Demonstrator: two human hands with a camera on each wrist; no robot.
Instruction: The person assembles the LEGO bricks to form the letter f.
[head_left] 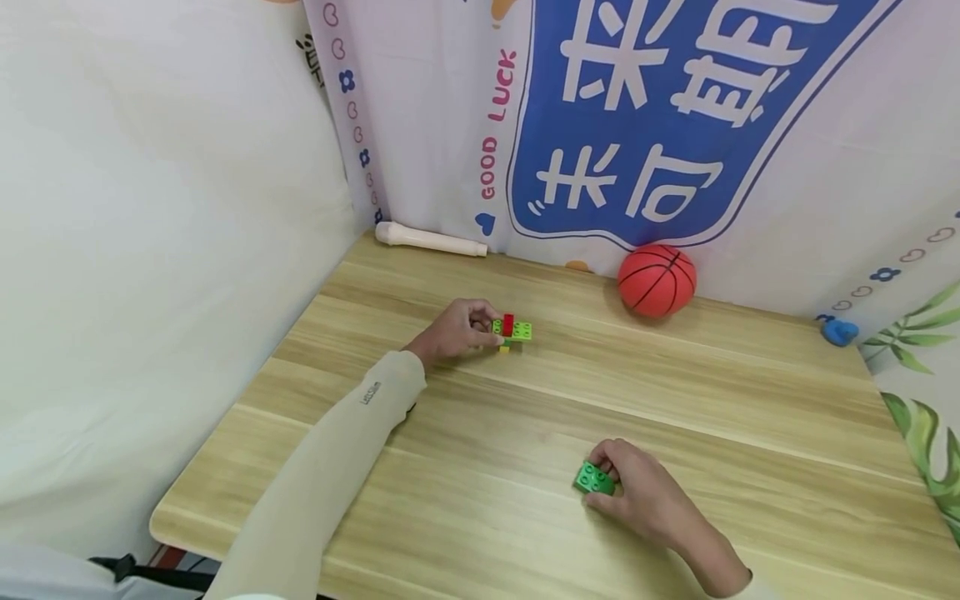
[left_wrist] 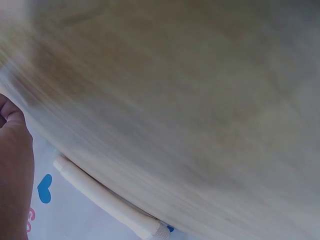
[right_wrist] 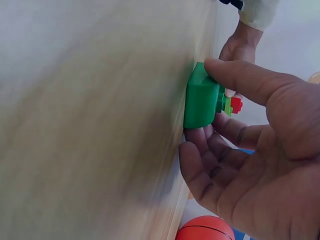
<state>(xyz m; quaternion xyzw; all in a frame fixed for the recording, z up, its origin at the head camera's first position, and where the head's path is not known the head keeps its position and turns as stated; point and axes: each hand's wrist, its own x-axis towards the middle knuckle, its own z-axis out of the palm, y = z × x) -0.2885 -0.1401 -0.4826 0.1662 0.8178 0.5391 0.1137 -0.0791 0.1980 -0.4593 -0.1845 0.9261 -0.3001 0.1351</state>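
Observation:
My left hand (head_left: 461,329) grips a small stack of toy building bricks (head_left: 517,330) by its left side, over the far left-middle of the table. A red brick sits across a lime-green studded plate, with some green and yellow showing underneath. In the left wrist view only part of that hand (left_wrist: 15,175) shows at the left edge. Nearer the front, my right hand (head_left: 637,492) holds a green brick (head_left: 594,479) between thumb and fingers, studs up. The right wrist view shows this green brick (right_wrist: 200,102) right at the tabletop, thumb on one side and fingers on the other.
A white microphone-shaped stick (head_left: 431,239) lies along the back left edge of the wooden table (head_left: 480,467). A red basketball (head_left: 657,281) rests at the back, against the printed cloth (head_left: 435,125). In the back right corner is a small blue toy (head_left: 840,332).

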